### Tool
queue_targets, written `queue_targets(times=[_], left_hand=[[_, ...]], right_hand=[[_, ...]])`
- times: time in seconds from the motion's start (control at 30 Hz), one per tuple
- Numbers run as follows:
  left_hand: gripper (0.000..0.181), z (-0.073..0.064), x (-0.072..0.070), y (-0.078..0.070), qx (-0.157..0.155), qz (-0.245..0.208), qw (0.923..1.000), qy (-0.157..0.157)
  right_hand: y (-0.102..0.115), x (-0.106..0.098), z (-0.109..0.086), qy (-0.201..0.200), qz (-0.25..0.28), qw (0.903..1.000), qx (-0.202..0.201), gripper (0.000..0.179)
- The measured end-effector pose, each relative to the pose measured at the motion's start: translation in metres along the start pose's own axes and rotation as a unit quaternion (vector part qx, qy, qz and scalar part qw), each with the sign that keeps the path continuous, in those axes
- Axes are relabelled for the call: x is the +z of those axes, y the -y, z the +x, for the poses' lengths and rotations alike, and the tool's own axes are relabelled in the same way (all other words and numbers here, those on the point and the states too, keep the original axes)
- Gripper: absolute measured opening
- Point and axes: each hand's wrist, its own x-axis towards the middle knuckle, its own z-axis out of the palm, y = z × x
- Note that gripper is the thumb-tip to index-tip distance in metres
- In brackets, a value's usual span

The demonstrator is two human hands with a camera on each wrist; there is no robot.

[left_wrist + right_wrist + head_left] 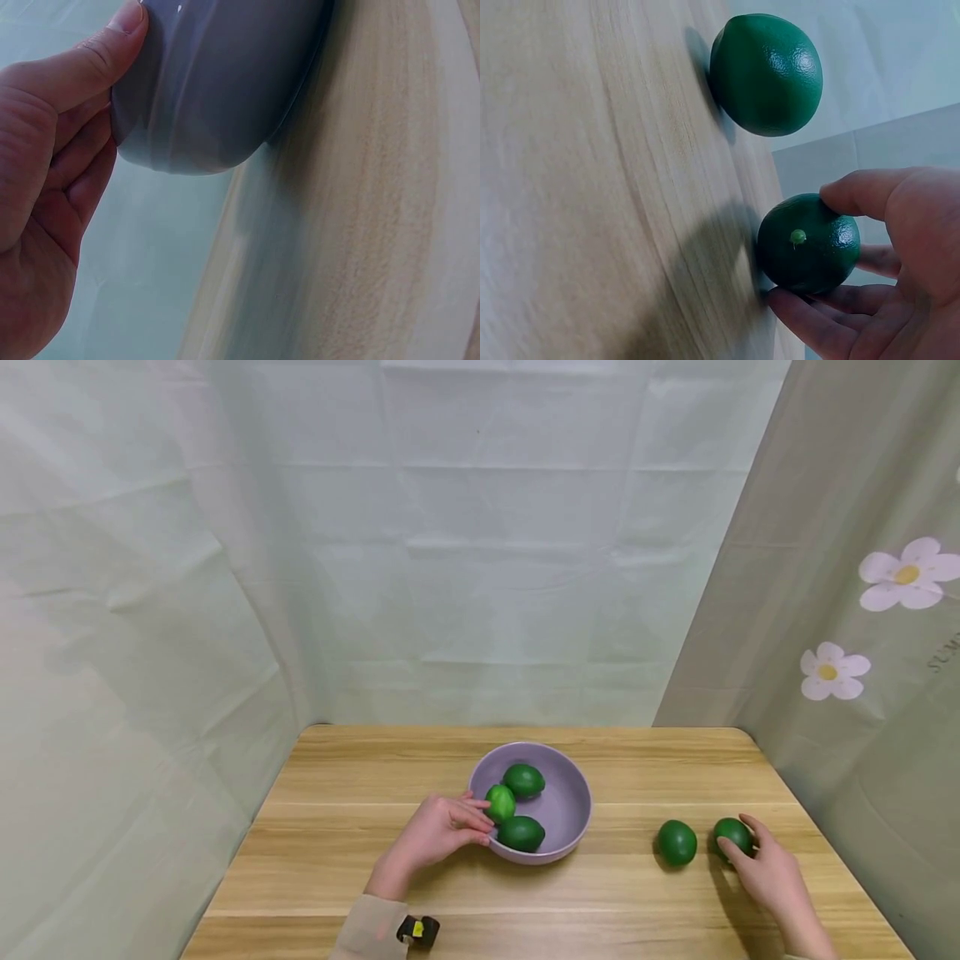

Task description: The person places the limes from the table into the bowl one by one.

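Observation:
My left hand (pixel 435 833) pinches the rim of a round purple bowl (pixel 566 802) on its left side. The left wrist view shows the thumb at the rim and curled fingers against the outer wall. Inside the bowl lie two dark green limes (pixel 523 780) and a brighter green fruit (pixel 500 803), partly behind my fingers. To the right, my right hand (pixel 772 870) has its thumb and fingers curled round a dark green lime (pixel 806 247), its stem spot facing the wrist camera. A second loose lime (pixel 677 842) sits just left of that one, apart from the hand.
A wooden table (pixel 337 827) carries everything. Behind it and at both sides hangs pale cloth (pixel 510 568), with white flowers (pixel 828 672) printed on the right part. A black strap (pixel 418 931) is at my left sleeve.

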Motion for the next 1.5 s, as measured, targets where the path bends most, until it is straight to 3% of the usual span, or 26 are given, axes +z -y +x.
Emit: queue_targets(times=[0.3,0.63,1.17,1.5], left_hand=[[0.016,0.000,-0.001,-0.001,-0.002,-0.003,1.0000,0.000],[0.017,0.000,0.000,0.000,-0.008,-0.008,0.9999,0.005],[0.016,-0.001,0.000,0.000,0.008,-0.004,1.0000,-0.002],[0.015,0.000,0.000,-0.002,-0.013,-0.009,0.9999,0.005]], right_hand=[[0.000,-0.001,-0.003,0.000,0.013,0.9999,0.004,0.085],[0.009,-0.004,-0.007,-0.035,0.061,0.9973,0.021,0.088],[0.017,0.002,-0.009,-0.107,0.063,0.9923,-0.007,0.083],[0.027,-0.001,-0.014,-0.120,0.078,0.9896,-0.017,0.081]])
